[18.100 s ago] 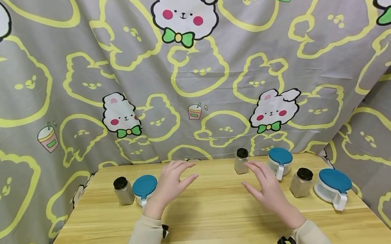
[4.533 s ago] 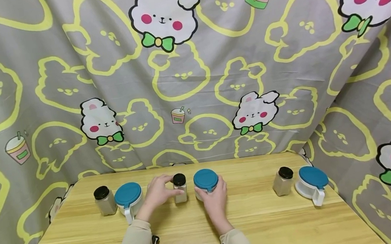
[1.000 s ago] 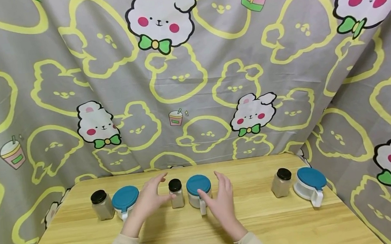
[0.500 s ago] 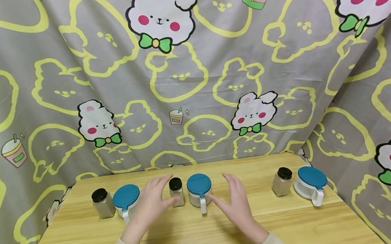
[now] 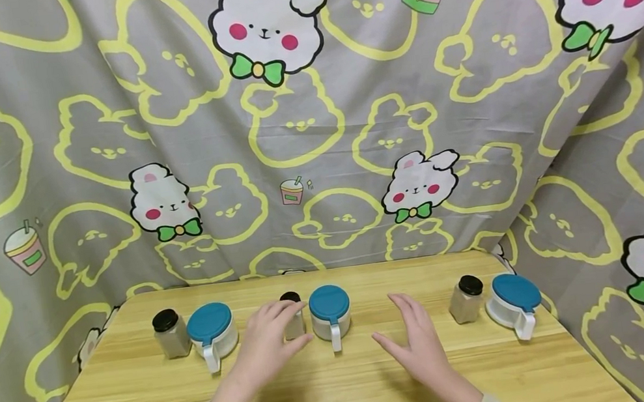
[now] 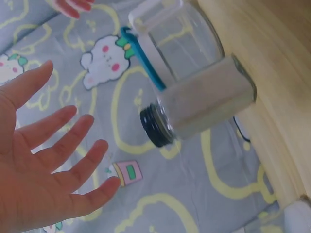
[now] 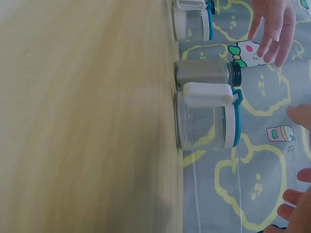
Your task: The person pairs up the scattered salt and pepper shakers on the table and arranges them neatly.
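Note:
In the head view my left hand point(image 5: 267, 343) hovers with fingers spread in front of a small black-lidded jar point(image 5: 290, 296), hiding part of it. The left wrist view shows the palm empty, apart from that square-sided jar point(image 6: 209, 99). Just right of the jar stands a clear seasoning canister point(image 5: 329, 304) with a blue lid and white handle toward me. My right hand point(image 5: 422, 342) is held over the table to the canister's right, thumb and fingers apart, nothing between them. The right wrist view has jar and canister point(image 7: 209, 121) side by side, upright.
On the left of the wooden table point(image 5: 342, 389) stand another black-lidded jar point(image 5: 172, 334) and blue-lidded canister point(image 5: 209, 321). A similar jar point(image 5: 466, 299) and canister point(image 5: 513, 295) stand at the right. A patterned curtain point(image 5: 320, 181) hangs behind the table.
A jar and canister that stood at the back right earlier are now mid-table. The right hand has let go of the canister and moved right; the left hand has come off the jar.

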Action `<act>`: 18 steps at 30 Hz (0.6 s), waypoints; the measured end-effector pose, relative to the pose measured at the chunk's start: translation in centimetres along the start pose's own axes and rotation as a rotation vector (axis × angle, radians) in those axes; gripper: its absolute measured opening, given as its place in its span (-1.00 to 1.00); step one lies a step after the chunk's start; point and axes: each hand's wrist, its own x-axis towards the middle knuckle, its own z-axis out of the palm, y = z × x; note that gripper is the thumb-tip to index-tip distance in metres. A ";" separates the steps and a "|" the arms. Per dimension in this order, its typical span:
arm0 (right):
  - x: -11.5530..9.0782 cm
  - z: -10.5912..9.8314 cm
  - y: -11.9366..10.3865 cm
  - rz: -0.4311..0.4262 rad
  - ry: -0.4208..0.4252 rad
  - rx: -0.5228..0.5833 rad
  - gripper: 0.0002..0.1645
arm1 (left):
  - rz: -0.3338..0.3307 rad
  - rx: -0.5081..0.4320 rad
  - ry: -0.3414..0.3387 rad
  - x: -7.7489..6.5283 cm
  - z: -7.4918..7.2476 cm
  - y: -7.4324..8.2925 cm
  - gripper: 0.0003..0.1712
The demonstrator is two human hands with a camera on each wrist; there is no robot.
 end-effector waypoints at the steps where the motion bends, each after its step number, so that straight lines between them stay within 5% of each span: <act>1: -0.1 -0.3 0.2 -0.002 -0.007 -0.007 -0.04 | 0.019 0.000 0.011 0.0 0.2 0.2 -0.41; 7: -0.4 -1.6 1.1 -0.046 -0.024 -0.042 -0.06 | 0.097 -0.020 0.045 -0.2 1.0 1.2 -0.50; 18: 0.2 -3.5 3.1 -0.152 0.002 -0.086 -0.11 | 0.140 -0.061 0.025 0.4 2.4 2.6 -0.54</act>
